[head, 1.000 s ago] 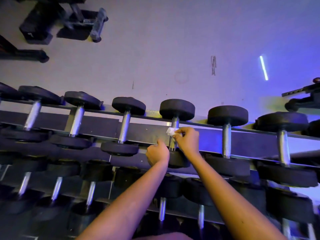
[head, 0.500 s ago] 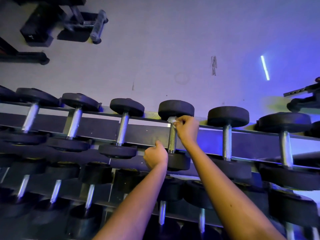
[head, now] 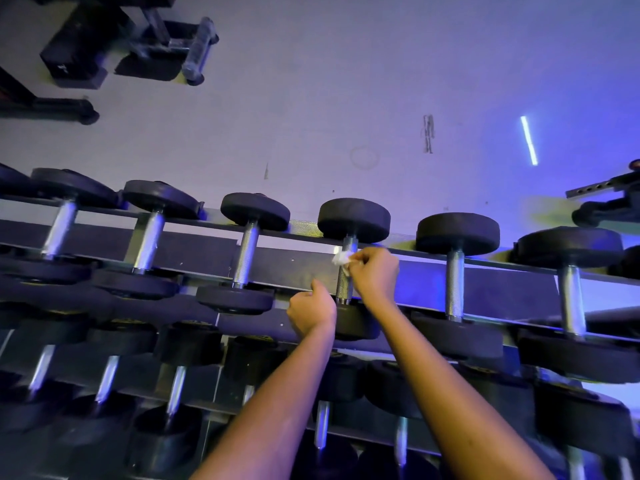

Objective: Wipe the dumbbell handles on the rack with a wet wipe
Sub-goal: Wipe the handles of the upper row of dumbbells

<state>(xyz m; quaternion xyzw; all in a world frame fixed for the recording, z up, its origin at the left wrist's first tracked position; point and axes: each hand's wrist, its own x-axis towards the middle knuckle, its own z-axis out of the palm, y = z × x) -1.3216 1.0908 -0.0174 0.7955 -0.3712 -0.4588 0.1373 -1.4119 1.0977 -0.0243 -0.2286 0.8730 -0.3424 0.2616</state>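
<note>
Here the wet wipe (head: 341, 259), a small crumpled white wad, sits pressed against the upper part of a dumbbell handle (head: 344, 284), just under the far weight head of the fourth dumbbell (head: 353, 220) from the left on the top tier of the rack (head: 294, 268). The right hand (head: 375, 273) pinches the wipe, its fingers curled round it from the right side of the knurled steel bar, knuckles turned toward the camera and the wrist bent slightly, with the forearm reaching up from the lower right. The left hand (head: 311, 310) is lower and to the left of the same handle, beside the near weight head at the rack's front rail. It is balled with the thumb raised, back to the camera, so whether its fingers hold anything cannot be told. Its forearm rises from the bottom centre, roughly parallel with the other. Neighbouring dumbbells (head: 455, 282) lie in a row on either side, handles pointing away, and further tiers of them (head: 176, 386) sit below. Beyond the rack lies pale floor (head: 346, 81), with dark gym equipment (head: 138, 46) at upper left and a bright strip of light (head: 529, 140) at right.
</note>
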